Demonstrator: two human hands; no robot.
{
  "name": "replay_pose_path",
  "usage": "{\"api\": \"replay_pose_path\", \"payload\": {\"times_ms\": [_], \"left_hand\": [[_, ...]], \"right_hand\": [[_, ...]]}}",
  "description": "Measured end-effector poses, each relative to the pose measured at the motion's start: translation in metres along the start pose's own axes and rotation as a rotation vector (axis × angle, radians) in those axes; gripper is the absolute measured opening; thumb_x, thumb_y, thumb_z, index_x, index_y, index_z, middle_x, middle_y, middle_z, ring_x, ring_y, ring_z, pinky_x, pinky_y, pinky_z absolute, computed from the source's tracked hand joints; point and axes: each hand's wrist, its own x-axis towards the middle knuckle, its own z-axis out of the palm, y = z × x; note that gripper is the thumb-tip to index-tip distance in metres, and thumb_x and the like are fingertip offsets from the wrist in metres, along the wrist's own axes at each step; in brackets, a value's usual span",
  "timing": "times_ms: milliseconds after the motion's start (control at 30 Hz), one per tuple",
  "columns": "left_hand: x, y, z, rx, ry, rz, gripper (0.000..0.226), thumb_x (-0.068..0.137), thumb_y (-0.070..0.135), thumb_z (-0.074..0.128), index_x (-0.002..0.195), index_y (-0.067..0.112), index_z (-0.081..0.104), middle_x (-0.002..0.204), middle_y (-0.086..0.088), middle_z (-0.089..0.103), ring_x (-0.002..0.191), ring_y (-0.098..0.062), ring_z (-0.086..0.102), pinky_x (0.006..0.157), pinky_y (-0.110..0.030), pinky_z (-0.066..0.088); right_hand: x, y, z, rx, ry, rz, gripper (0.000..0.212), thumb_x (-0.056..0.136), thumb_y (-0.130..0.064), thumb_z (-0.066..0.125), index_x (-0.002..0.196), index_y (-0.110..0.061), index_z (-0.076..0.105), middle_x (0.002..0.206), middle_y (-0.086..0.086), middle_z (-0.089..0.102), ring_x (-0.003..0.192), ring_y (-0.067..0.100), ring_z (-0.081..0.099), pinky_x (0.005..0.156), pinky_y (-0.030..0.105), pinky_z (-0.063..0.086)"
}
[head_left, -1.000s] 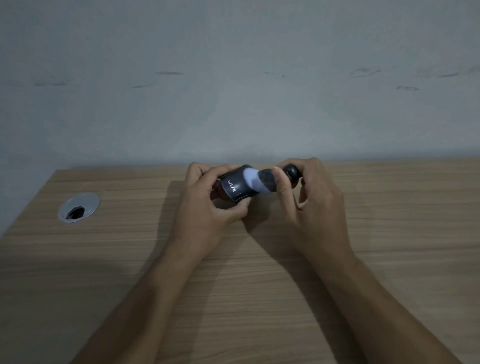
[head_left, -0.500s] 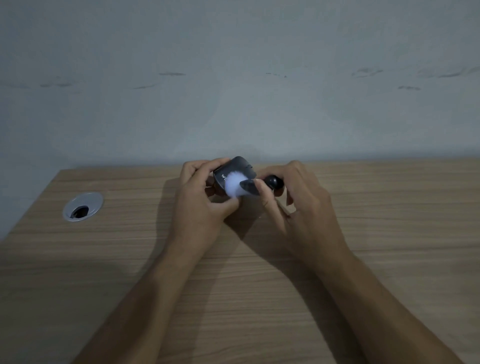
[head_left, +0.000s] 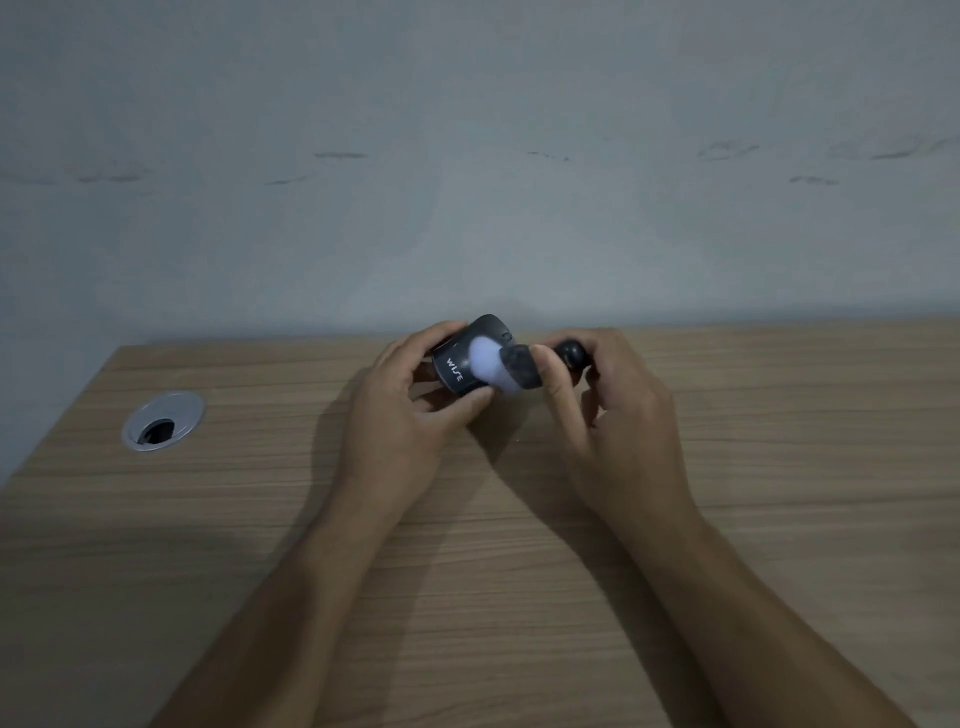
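**A:** Head view, item one?
**B:** Dark grey rounded plastic device with white lettering (head_left: 456, 364). It is raised just above the far edge of the light wood-grain table (head_left: 234, 545). The left hand (head_left: 410, 421) grips it, fingers curled round its sides.
**A:** Item two?
**B:** Short brush with pale soft bristles and a black knobbed handle (head_left: 519, 366). The right hand (head_left: 623, 431) pinches it, and the bristles touch the device's face.
**A:** Risks?
**B:** Probably the device twisting out of the grip if the brush presses hard, or the brush slipping from so narrow a pinch.
**A:** Unclear?
**B:** Fingers hide the device's underside and far side. The lettering is partly covered and the bristles are blurred. Also entered: a round silver cable grommet (head_left: 162, 420) at left and a grey wall (head_left: 467, 156) behind.
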Motion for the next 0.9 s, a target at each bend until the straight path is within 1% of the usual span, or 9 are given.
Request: {"api": "replay_pose_path", "payload": {"times_ms": [100, 200, 300, 433, 500, 600, 667, 800, 900], "left_hand": [[-0.002, 0.004, 0.002, -0.030, -0.033, 0.032, 0.067, 0.079, 0.018, 0.098, 0.139, 0.032, 0.071, 0.130, 0.017, 0.078, 0.116, 0.001, 0.077, 0.091, -0.014, 0.061], [-0.002, 0.003, 0.004, 0.031, -0.050, 0.059, 0.069, 0.082, 0.010, 0.095, 0.142, 0.033, 0.070, 0.134, 0.015, 0.074, 0.121, -0.003, 0.074, 0.096, -0.017, 0.061], [-0.004, 0.003, 0.005, 0.144, -0.050, 0.098, 0.072, 0.084, -0.004, 0.088, 0.142, 0.034, 0.070, 0.131, 0.021, 0.070, 0.120, 0.002, 0.071, 0.096, -0.012, 0.058], [-0.007, 0.009, 0.004, 0.343, -0.037, 0.215, 0.079, 0.083, -0.018, 0.072, 0.147, 0.030, 0.069, 0.131, 0.019, 0.069, 0.121, 0.014, 0.063, 0.096, -0.001, 0.048], [-0.008, 0.011, 0.003, 0.418, -0.024, 0.297, 0.072, 0.085, -0.010, 0.078, 0.147, 0.026, 0.069, 0.131, 0.015, 0.071, 0.115, 0.013, 0.063, 0.098, 0.002, 0.042], [-0.006, 0.014, 0.003, 0.428, -0.044, 0.322, 0.075, 0.082, -0.008, 0.087, 0.147, 0.024, 0.070, 0.129, 0.007, 0.075, 0.117, -0.008, 0.069, 0.101, -0.002, 0.041], [-0.006, 0.014, 0.004, 0.433, -0.060, 0.319, 0.078, 0.080, -0.009, 0.088, 0.147, 0.025, 0.070, 0.129, 0.007, 0.075, 0.118, -0.014, 0.070, 0.102, -0.006, 0.044], [-0.006, 0.013, 0.004, 0.425, -0.036, 0.327, 0.076, 0.079, -0.015, 0.083, 0.144, 0.023, 0.072, 0.128, 0.012, 0.072, 0.118, -0.012, 0.069, 0.102, -0.004, 0.042], [-0.006, 0.012, 0.001, 0.392, -0.025, 0.308, 0.080, 0.077, -0.018, 0.077, 0.143, 0.028, 0.071, 0.130, 0.019, 0.069, 0.122, -0.001, 0.067, 0.104, -0.005, 0.044]], "right_hand": [[0.006, 0.014, -0.006, -0.009, 0.037, 0.183, 0.016, 0.110, -0.030, 0.069, 0.111, -0.017, 0.077, 0.096, -0.006, 0.071, 0.073, -0.008, 0.053, 0.074, 0.015, 0.040], [0.005, 0.017, -0.009, 0.055, 0.086, 0.274, 0.016, 0.112, -0.037, 0.066, 0.105, -0.024, 0.072, 0.085, -0.012, 0.067, 0.068, 0.003, 0.059, 0.067, 0.017, 0.040], [0.003, 0.001, -0.007, 0.101, 0.078, 0.118, 0.017, 0.114, -0.033, 0.063, 0.108, -0.020, 0.071, 0.087, -0.007, 0.067, 0.068, 0.013, 0.060, 0.064, 0.018, 0.044], [0.002, -0.009, -0.001, 0.065, 0.059, -0.070, 0.017, 0.113, -0.024, 0.065, 0.112, -0.009, 0.073, 0.096, -0.002, 0.066, 0.077, 0.001, 0.055, 0.075, 0.013, 0.043], [0.004, -0.005, -0.001, 0.030, 0.095, -0.042, 0.016, 0.112, -0.024, 0.066, 0.112, -0.009, 0.073, 0.098, 0.000, 0.068, 0.078, 0.007, 0.057, 0.076, 0.016, 0.044], [0.008, 0.006, -0.006, -0.022, 0.133, 0.048, 0.014, 0.112, -0.023, 0.067, 0.114, -0.011, 0.074, 0.102, -0.001, 0.070, 0.082, 0.013, 0.062, 0.077, 0.014, 0.044], [0.009, 0.009, -0.009, -0.008, 0.141, 0.102, 0.013, 0.112, -0.025, 0.067, 0.113, -0.014, 0.074, 0.102, -0.002, 0.071, 0.081, 0.014, 0.063, 0.074, 0.011, 0.043], [0.004, 0.002, -0.006, 0.068, 0.088, 0.039, 0.016, 0.113, -0.026, 0.065, 0.112, -0.012, 0.074, 0.096, -0.001, 0.071, 0.078, 0.013, 0.063, 0.073, 0.017, 0.046], [0.002, -0.004, -0.002, 0.076, 0.056, -0.038, 0.015, 0.112, -0.024, 0.066, 0.110, -0.011, 0.074, 0.092, -0.006, 0.068, 0.075, 0.004, 0.058, 0.074, 0.013, 0.042]]}}
